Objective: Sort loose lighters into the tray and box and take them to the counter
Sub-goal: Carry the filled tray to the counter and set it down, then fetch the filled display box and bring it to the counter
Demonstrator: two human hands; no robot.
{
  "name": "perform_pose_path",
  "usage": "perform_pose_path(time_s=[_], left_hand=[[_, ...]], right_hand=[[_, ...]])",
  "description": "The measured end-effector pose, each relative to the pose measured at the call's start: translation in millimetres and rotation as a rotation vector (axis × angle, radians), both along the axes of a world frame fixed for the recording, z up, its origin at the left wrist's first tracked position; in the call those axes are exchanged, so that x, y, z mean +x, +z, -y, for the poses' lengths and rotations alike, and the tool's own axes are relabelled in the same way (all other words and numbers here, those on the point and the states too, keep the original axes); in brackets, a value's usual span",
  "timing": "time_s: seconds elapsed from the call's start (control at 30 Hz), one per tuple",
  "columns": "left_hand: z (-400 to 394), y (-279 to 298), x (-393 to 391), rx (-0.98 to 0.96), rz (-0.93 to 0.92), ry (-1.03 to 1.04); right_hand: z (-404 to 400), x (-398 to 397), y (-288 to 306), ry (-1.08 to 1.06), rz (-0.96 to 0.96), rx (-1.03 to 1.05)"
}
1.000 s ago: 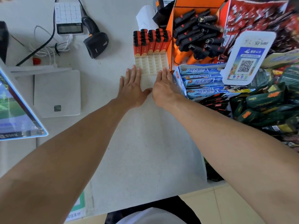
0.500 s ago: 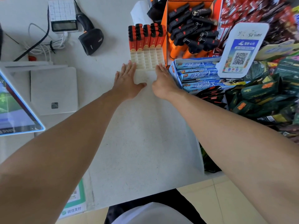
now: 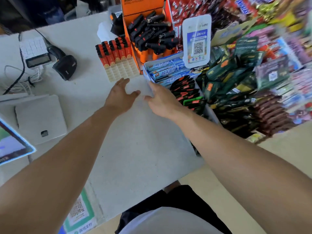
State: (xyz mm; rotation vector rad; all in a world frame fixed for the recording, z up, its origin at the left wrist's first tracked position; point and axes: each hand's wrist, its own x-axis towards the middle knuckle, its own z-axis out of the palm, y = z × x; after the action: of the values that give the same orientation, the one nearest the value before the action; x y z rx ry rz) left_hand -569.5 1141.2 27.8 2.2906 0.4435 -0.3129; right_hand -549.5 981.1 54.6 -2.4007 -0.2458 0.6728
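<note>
So, white counter (image 3: pixel 135 141) fills most of the view, w/ a packed snack rack (image 3: pixel 253 73) along its right side, blurry toward the edge. Orange box (image 3: pixel 143 16) stands upright at the far end, loaded w/ black-and-orange lighters (image 3: pixel 152 38) piled loosely inside. Just left of it & touching its side sits the cream grid tray (image 3: pixel 122 70); its far rows hold red lighters (image 3: pixel 114 49) standing upright w/ black tops, near rows are bare cells. Blue gum display (image 3: pixel 167 70) sits just right of the tray's near corner, w/ a QR payment stand (image 3: pixel 196 41) behind it. Black barcode scanner (image 3: pixel 65 65) lies left of the tray, keypad terminal (image 3: pixel 34 51) beside that. My left hand (image 3: pixel 120 97) is near the tray's front edge, apart from it, palm down, fingers spread, holding nothing. My right hand (image 3: pixel 160 98) is beside it, by the gum display, fingers loose & apart, also empty. Thumbs point at each other, not touching.
</note>
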Motion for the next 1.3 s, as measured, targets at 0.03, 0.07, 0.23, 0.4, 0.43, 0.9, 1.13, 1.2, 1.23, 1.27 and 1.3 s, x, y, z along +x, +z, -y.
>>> perform_pose_path(time_s=[0.03,0.07,0.23,0.4,0.43,0.9,1.13,1.2,1.23,1.27,1.3], left_hand=[[10,8,1,0.001,0.022,-0.023],[20,18,1,0.003,0.064,-0.051],[87,72,6,-0.055,0.272,-0.142],[191,109,10,-0.037,0.343,-0.349],[219,113,10,-0.035,0.334,-0.401],[643,75,-66,0.021,-0.096,-1.197],[749,14,-66,0.127,-0.347,-1.382],[778,5,-54,0.154,-0.356,-1.427],[793,0,-45,0.167,-0.349,-1.434],[808,-4,-35,0.171,-0.34,-1.44],[823,-8,-25,0.171,-0.337,-1.441]], right_hand=[[11,-6,8,-0.023,0.012,0.022],[23,-12,17,-0.052,0.035,0.051],[109,-37,72,-0.213,0.156,0.171],[237,-65,91,-0.354,0.172,0.07],[264,-74,91,-0.39,0.185,0.047],[586,-239,20,-0.921,-0.147,0.01],[644,-324,-50,-1.02,-0.587,0.004],[661,-332,-63,-1.043,-0.675,0.0],[671,-330,-69,-1.056,-0.707,0.002],[683,-326,-74,-1.061,-0.727,0.002],[695,-319,-77,-1.068,-0.737,-0.002]])
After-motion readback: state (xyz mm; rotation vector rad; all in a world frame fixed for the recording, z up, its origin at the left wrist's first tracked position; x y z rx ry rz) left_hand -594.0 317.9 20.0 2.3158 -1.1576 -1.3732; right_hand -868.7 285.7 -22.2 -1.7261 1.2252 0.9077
